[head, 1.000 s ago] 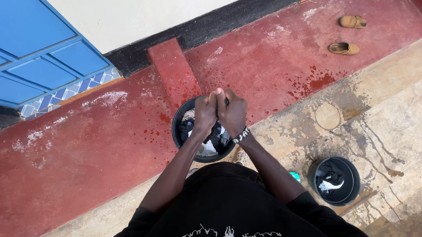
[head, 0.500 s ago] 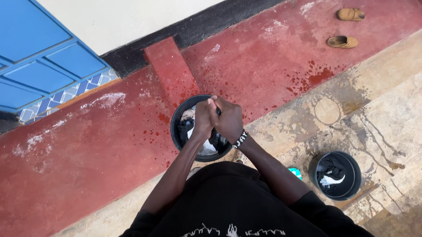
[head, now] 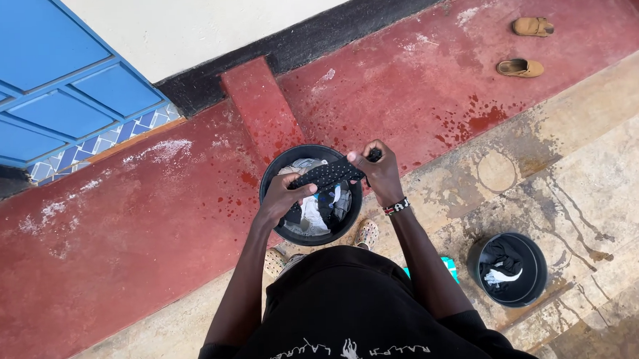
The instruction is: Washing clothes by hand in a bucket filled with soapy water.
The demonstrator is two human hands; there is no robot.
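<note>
A: Left to right. Left hand (head: 283, 199) is closed around the lower-left end of a small dark dotted cloth piece (head: 326, 175), looks like a sock. It's stretched flat over the round black plastic basin (head: 270, 176) on the red painted floor (head: 121, 231).

B: Right side?

A: Right hand (head: 378, 171) pinches the other end, fingers curled tight. Cloth is taut between both, above the wet pile in the basin.

B: Handling?

A: I'd judge it light, limp and soaked, so a bit slippery. Grip at the two ends as now; the middle would sag. Not fragile.

B: Else?

A: Second black basin with dark laundry (head: 511, 269) sits well apart at right on the wet concrete.
</note>
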